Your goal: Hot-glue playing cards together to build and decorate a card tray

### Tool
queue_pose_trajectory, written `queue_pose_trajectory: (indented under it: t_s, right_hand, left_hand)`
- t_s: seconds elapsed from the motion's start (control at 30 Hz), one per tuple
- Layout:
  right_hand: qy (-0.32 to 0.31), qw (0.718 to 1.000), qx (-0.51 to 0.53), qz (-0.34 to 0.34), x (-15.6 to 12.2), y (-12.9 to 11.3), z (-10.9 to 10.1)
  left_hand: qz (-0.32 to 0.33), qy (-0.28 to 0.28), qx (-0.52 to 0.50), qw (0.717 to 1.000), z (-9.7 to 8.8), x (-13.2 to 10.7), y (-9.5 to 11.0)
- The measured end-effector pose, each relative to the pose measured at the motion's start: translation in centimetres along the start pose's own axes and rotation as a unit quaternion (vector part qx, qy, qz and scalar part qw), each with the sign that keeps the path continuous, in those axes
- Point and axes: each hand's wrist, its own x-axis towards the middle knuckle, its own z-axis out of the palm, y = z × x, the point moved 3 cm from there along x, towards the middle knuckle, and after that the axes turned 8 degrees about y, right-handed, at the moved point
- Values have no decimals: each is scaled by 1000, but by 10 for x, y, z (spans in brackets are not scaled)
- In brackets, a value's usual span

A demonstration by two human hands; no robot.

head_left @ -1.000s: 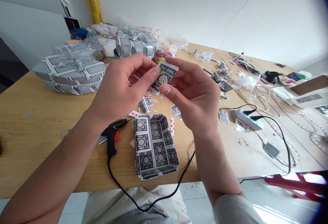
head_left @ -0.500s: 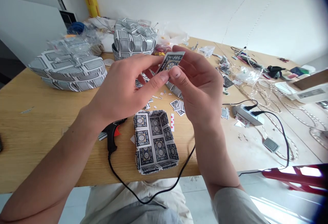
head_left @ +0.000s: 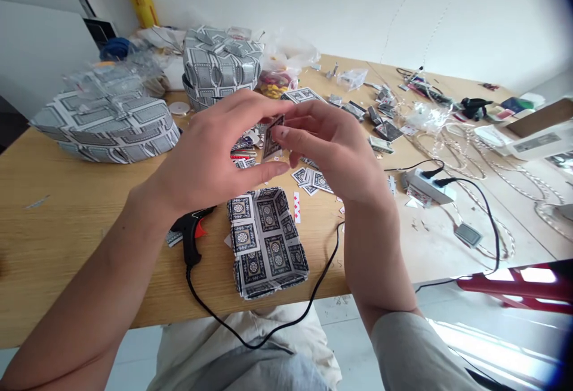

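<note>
Head view. Card point(head_left: 271, 141), qty 1: tilted, betw. both hands, held above table point(head_left: 89, 200). R hand point(head_left: 340, 149), qty 1: pinching card betw. thumb & fingers. L hand point(head_left: 208, 146), qty 1: thumb spread clear of card; finger contact w/ card hidden, can't tell. Open box point(head_left: 244, 239), qty 1: on table, nearer wearer than card. Glue gun point(head_left: 192, 239), qty 1: just L of open box. Grey boxes point(head_left: 111, 122), qty 2: far side, L. Power strip point(head_left: 430, 189), qty 1: R, w/ 2 plugs point(head_left: 444, 182).
</note>
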Motion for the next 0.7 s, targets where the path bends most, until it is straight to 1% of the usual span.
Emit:
queue_pose_trajectory:
  t_s: [0.07,0.17,0.3,0.37,0.4,0.47,0.57,0.63,0.7]
  right_hand:
    - [-15,1000,4,19,0,1,-1]
    - [-23,999,-18,19,1,6,-2]
    - [1,996,-87,-28,4,13,-9]
    - [-5,989,-140,-49,7,16,-12]
    - [-19,983,-177,-50,8,17,-13]
    - [-58,960,-272,-31,9,18,-14]
    - [-119,908,-401,-1,11,20,-16]
    - [-159,880,-448,3,13,23,-15]
    - [-200,861,-468,12,17,29,-16]
  left_hand:
    - [-15,-1,2,1000,3,0,-4]
    - [-26,-10,5,1000,6,-1,-8]
    - [-39,-44,40,997,11,-1,-13]
    - [-45,-67,54,995,16,-2,-16]
    - [-49,-79,58,994,19,-3,-17]
    - [-58,-109,63,990,27,-5,-21]
    - [-78,-167,67,980,41,-9,-28]
    - [-97,-203,67,972,50,-12,-31]
    - [-107,-233,63,964,57,-14,-34]
